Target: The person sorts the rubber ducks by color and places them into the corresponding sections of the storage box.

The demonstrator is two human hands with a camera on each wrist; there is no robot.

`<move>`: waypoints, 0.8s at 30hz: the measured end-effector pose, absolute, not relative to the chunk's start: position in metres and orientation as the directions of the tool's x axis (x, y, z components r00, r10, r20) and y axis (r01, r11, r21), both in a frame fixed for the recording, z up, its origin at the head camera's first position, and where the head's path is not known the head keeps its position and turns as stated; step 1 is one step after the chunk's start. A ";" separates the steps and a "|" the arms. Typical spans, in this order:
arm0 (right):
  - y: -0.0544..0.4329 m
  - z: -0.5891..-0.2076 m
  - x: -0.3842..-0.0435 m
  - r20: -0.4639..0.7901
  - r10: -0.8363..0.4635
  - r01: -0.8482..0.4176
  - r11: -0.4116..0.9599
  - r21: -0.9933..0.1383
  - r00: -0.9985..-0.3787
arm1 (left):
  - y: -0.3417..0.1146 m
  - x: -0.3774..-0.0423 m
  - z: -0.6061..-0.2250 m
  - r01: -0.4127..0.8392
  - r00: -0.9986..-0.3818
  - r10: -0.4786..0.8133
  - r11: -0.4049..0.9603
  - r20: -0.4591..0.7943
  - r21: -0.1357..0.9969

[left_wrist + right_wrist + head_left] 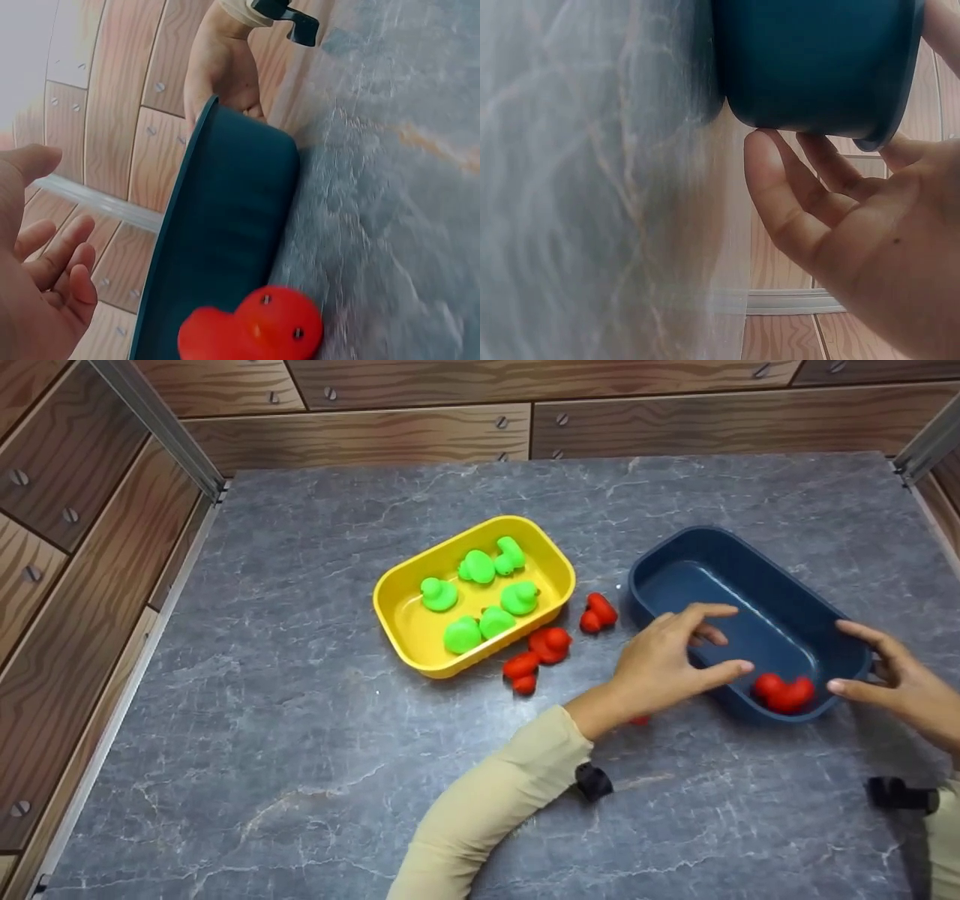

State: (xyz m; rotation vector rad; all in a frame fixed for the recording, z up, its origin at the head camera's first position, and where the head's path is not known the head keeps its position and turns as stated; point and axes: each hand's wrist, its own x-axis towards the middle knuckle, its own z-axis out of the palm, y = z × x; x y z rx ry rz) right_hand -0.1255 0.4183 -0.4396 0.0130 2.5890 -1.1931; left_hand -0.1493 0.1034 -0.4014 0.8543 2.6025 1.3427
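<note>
My left hand (667, 660) hovers over the near side of a dark blue tub (750, 622), fingers loosely spread and holding nothing. At the tub's right end, my right hand (892, 679) holds the rim, its thumb on the edge and fingers against the outer wall. A slightly blurred red rubber duck shape (785, 694) lies inside that end of the tub. Another red rubber duck (255, 326) sits on the table beside the tub in the left wrist view; my left wrist mostly hides it in the head view.
Left of the tub stands a yellow tub (409, 649) with several green rubber ducks (478, 567). Between the tubs lie red ducks (551, 645) on the grey marbled table (262, 697). Wood-patterned panels (420, 435) border the back and sides.
</note>
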 end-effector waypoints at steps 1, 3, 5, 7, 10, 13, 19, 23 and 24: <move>0.419 -0.440 -0.126 -0.254 -0.115 0.119 0.658 -0.744 -0.960 | 0.100 -0.150 -0.402 0.432 -0.838 0.520 0.446 0.167 0.784; 0.420 -0.440 -0.125 -0.237 -0.120 0.101 0.660 -0.744 -0.964 | 0.093 -0.150 -0.403 0.428 -0.832 0.528 0.420 0.168 0.801; 0.419 -0.440 -0.125 -0.231 -0.124 0.097 0.647 -0.757 -0.965 | 0.086 -0.150 -0.404 0.417 -0.827 0.541 0.410 0.152 0.811; 0.420 -0.440 -0.125 -0.239 -0.122 0.106 0.643 -0.758 -0.963 | 0.080 -0.150 -0.405 0.414 -0.818 0.559 0.410 0.135 0.812; 0.421 -0.442 -0.126 -0.257 -0.110 0.126 0.651 -0.749 -0.960 | 0.071 -0.150 -0.406 0.424 -0.793 0.599 0.408 0.114 0.808; 0.425 -0.448 -0.127 -0.269 -0.105 0.137 0.655 -0.743 -0.957 | 0.061 -0.151 -0.406 0.457 -0.760 0.640 0.403 0.113 0.793; 0.433 -0.457 -0.133 -0.304 -0.091 0.171 0.661 -0.730 -0.948 | 0.046 -0.154 -0.409 0.488 -0.715 0.693 0.406 0.087 0.773; 0.426 -0.449 -0.131 -0.313 -0.093 0.179 0.653 -0.736 -0.945 | 0.038 -0.156 -0.415 0.445 -0.679 0.734 0.385 0.025 0.809; 0.423 -0.447 -0.130 -0.310 -0.100 0.175 0.647 -0.742 -0.945 | 0.036 -0.157 -0.416 0.426 -0.671 0.741 0.381 0.004 0.821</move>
